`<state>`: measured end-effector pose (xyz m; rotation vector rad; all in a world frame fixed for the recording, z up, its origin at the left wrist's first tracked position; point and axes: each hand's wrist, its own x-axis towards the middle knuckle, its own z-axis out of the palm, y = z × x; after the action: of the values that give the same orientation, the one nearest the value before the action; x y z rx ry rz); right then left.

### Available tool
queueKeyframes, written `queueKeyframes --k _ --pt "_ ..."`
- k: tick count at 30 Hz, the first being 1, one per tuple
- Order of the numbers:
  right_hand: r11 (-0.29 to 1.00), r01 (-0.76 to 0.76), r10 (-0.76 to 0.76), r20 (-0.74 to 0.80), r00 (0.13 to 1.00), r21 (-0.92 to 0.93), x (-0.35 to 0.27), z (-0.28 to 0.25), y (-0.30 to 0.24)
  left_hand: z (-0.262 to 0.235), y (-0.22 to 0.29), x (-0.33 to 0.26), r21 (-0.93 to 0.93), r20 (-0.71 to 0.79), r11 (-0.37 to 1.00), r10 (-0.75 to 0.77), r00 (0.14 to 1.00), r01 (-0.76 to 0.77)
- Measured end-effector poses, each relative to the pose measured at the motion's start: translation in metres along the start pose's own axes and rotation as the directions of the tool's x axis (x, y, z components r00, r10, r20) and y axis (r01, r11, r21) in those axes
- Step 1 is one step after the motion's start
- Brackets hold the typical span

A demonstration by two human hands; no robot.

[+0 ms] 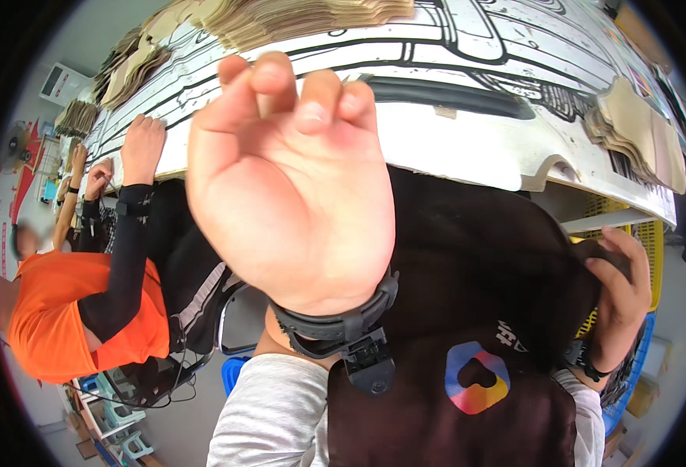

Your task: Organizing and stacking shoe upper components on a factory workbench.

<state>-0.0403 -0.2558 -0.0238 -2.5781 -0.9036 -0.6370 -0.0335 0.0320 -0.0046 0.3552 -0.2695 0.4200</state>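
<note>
My left hand (292, 183) is raised close to the camera and fills the middle of the view. Its fingers are loosely curled and it holds nothing. A black strap with a small device (358, 342) circles its wrist above a grey sleeve. My right hand (623, 292) is low at the right, with its fingers closed on the edge of my dark apron (475, 265). The apron carries a round multicoloured patch. Behind both hands runs a white worktable (467, 132) marked with black lines.
Stacks of flat brown cardboard pieces (296, 19) lie on the table's far side and its right end (638, 128). A co-worker in an orange shirt (63, 311) with black sleeves rests a hand (142, 148) on the table edge at left. A yellow crate (642, 233) stands under the table.
</note>
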Motion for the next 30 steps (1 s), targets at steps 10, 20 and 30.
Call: queueKeyframes --k 10,20,30 --pt "0.987 -0.109 0.105 0.035 0.994 0.12 -0.014 -0.007 -0.002 0.03 0.039 0.006 0.021 0.047 0.997 0.076 0.996 -0.077" --pt "0.912 -0.037 0.104 -0.141 0.985 0.409 -0.022 0.016 -0.011 0.029 0.042 0.001 -0.001 0.044 0.997 0.078 0.996 -0.078" --pt "0.716 0.131 -0.212 0.035 0.977 0.685 0.008 0.01 -0.024 0.023 -0.009 0.003 0.131 0.101 0.988 0.07 0.992 -0.083"
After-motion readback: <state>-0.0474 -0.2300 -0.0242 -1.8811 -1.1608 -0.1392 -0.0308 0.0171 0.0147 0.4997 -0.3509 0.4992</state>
